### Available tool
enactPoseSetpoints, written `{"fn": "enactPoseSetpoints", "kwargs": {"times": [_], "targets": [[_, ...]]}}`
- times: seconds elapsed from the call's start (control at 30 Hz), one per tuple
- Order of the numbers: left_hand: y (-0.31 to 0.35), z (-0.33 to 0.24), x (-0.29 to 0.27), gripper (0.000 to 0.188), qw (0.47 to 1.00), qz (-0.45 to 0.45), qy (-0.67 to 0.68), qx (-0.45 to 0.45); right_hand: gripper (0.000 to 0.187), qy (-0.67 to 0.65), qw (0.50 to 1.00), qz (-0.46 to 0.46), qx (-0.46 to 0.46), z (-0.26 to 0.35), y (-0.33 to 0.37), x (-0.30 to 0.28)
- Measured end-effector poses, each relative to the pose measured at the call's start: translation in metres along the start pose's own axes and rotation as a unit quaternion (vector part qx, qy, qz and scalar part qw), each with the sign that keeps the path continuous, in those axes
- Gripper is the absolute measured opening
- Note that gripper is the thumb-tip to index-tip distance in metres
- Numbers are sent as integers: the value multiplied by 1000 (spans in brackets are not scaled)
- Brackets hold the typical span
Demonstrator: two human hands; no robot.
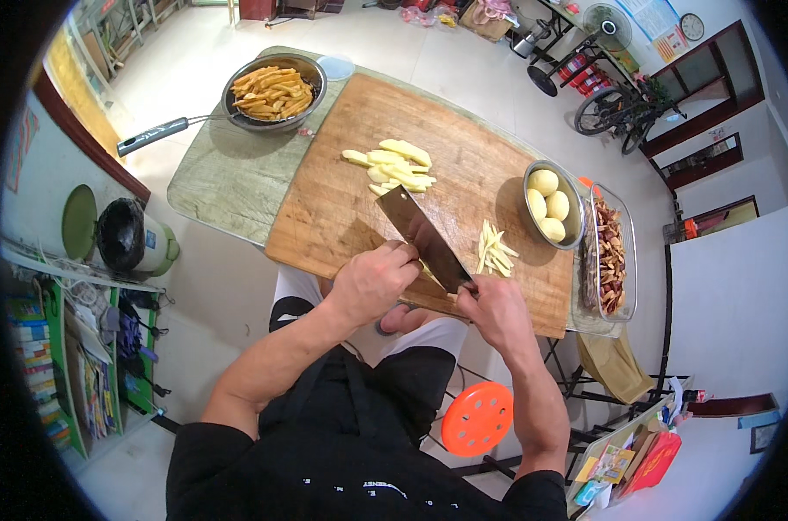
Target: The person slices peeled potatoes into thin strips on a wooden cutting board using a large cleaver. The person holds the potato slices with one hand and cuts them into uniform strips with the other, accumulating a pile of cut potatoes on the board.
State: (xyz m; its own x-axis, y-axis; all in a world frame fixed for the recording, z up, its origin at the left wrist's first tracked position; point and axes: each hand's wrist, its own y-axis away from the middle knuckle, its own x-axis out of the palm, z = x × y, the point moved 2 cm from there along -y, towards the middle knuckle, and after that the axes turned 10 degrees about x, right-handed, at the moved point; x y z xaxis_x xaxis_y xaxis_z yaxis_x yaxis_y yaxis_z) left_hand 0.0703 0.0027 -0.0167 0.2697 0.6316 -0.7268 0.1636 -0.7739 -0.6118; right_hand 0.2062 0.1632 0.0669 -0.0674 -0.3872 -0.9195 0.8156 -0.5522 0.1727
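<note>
My right hand (496, 311) is wrapped round the handle of a broad cleaver (427, 241), its blade slanting up to the left over a wooden cutting board (324, 208). Beside the blade, the fingers of my left hand (376, 280) are curled down and closed on a piece of potato, mostly hidden by the blade and fingers. Thick potato slices (398, 165) lie in a loose pile beyond the cleaver. Right of the blade is a small heap of thin potato strips (494, 250). A metal bowl (570, 178) with several peeled potatoes (544, 181) stands at the board's right edge.
Fried strips (274, 92) fill a long-handled strainer set in a metal bowl (317, 73) at the far left of the table (211, 187). A glass dish (630, 260) of brown dried-looking pieces stands at the right. An orange stool (476, 418) is on the floor near my right forearm.
</note>
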Motion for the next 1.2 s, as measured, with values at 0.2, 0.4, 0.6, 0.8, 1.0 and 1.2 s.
{"fn": "enactPoseSetpoints", "kwargs": {"times": [0.2,0.4,0.6,0.8,1.0,1.2], "targets": [[1,1,0,13,1000,4,18,-5,25,19,999,36,14,11,-5,-7],[1,0,2,13,1000,-7,6,-5,27,35,997,48,44,16,-16,-12],[1,-3,1,15,1000,-2,-13,-16,27,-18,999,13,38,-2,-2,-3],[5,0,4,20,1000,-23,-7,-2,26,-1,1000,13,0,2,-3,-4],[3,-2,1,20,1000,-15,-3,-8,25,18,999,47,21,14,-6,-9],[3,-5,1,17,999,-21,5,-28,26,26,999,33,34,17,-13,-5]]}}
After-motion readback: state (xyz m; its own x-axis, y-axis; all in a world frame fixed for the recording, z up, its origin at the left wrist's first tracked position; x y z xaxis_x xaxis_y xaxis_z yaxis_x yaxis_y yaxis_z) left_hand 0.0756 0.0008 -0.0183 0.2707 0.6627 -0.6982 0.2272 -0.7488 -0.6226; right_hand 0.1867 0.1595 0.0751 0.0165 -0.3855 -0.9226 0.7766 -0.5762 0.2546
